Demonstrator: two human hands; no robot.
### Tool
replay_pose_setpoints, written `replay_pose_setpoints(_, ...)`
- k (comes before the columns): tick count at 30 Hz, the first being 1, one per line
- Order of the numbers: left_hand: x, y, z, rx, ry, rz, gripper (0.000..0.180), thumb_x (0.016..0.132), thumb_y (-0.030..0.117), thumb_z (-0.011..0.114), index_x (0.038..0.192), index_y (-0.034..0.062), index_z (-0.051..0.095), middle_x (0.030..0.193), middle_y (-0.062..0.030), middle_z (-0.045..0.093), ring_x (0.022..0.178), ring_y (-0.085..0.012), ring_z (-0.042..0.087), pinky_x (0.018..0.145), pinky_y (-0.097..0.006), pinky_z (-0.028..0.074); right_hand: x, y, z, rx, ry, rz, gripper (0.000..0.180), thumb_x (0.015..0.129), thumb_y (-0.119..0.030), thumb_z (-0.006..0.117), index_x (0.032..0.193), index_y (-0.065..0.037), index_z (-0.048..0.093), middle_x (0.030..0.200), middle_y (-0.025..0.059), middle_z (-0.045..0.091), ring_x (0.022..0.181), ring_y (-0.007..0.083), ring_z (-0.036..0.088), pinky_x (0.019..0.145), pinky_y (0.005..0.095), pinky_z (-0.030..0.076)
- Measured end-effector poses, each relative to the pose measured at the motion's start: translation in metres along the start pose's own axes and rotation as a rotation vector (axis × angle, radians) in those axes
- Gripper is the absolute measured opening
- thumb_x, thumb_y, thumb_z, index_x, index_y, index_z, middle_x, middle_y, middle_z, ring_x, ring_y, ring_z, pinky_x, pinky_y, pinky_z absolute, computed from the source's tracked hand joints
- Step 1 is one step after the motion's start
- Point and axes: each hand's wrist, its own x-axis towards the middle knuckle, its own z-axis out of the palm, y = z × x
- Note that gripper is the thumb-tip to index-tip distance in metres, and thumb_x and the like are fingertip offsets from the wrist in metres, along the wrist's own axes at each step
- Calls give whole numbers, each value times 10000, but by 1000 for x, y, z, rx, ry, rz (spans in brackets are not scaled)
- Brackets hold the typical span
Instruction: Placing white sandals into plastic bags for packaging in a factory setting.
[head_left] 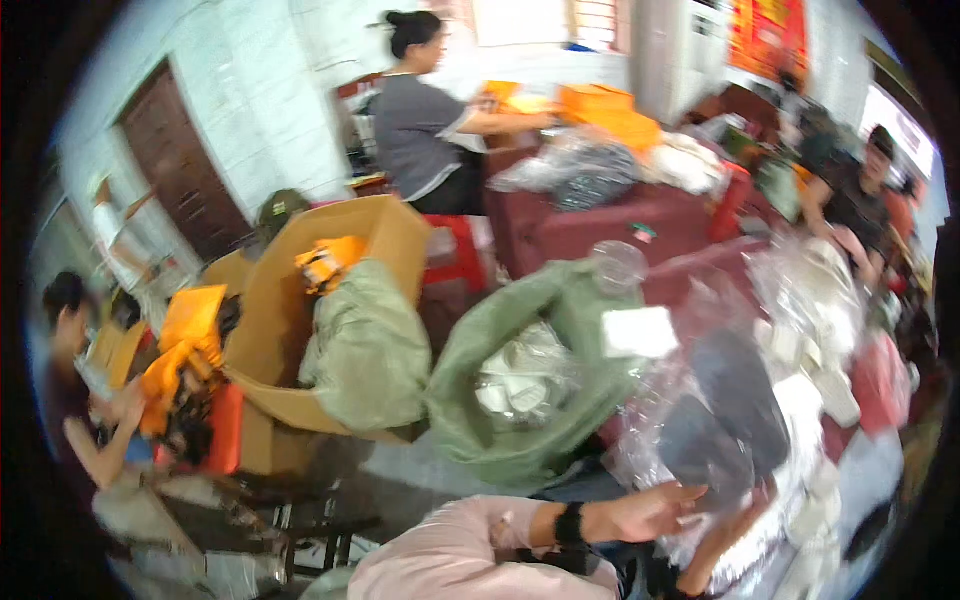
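Observation:
A pair of dark grey slippers [738, 395] stands out in front of me at the right, flat soles facing me and heel ends low. My right hand [748, 512] grips them at the heel end, partly hidden behind them. With a black band at the wrist, my left hand [645, 514] reaches in from the left, its thumb and fingers closed at the heel edge of the nearer slipper. Motion blur softens its fingertips. Clear plastic film [640, 440] lies around and behind the slippers.
An open green sack [470, 400] with wrapped white slippers [520, 385] stands ahead. To its left is a large cardboard box [270, 310]. White slippers [835, 395] and plastic bags lie at right. A white card [639, 332] rests near the sack. Several people work around.

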Motion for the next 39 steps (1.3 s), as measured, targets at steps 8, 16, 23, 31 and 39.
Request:
replay_pose_setpoints(8,-1,74,48,240,275,-51,308,898,83,566,1200,25,556,958,-27,635,759,-119,576,734,-282,506,5,-43,29,-171,-275,52,469,898,-118,536,1321,19,388,1296,180,478,1178,284,480,1006,388,349)
replay_pose_setpoints(16,-59,183,151,1363,310,273,299,943,230,511,839,-8,657,701,-40,591,617,-102,534,607,-243,443,-3,7,9,-681,-322,-73,558,862,-161,612,1332,2,360,1363,240,382,1274,388,359,1059,437,283)
replay_pose_setpoints(23,-110,278,111,1856,483,-51,396,940,331,519,751,-2,618,632,-45,599,604,-115,566,593,-262,442,-3,13,14,-665,-353,-130,652,826,-145,635,1364,13,302,1395,238,338,1297,385,327,1074,442,263)
replay_pose_setpoints(31,-115,339,36,2134,614,-27,283,917,225,547,801,-27,606,684,-53,583,684,-105,502,661,-282,424,-3,13,12,-691,-360,-113,665,822,-125,633,1377,4,290,1410,223,327,1309,373,316,1085,429,254)
replay_pose_setpoints(39,-113,348,-123,2745,353,-69,138,810,108,465,861,86,591,959,-131,612,941,-332,577,915,-478,398,-2,13,12,-644,-358,-81,663,808,-104,642,1371,-7,308,1408,216,338,1311,365,319,1085,424,262)
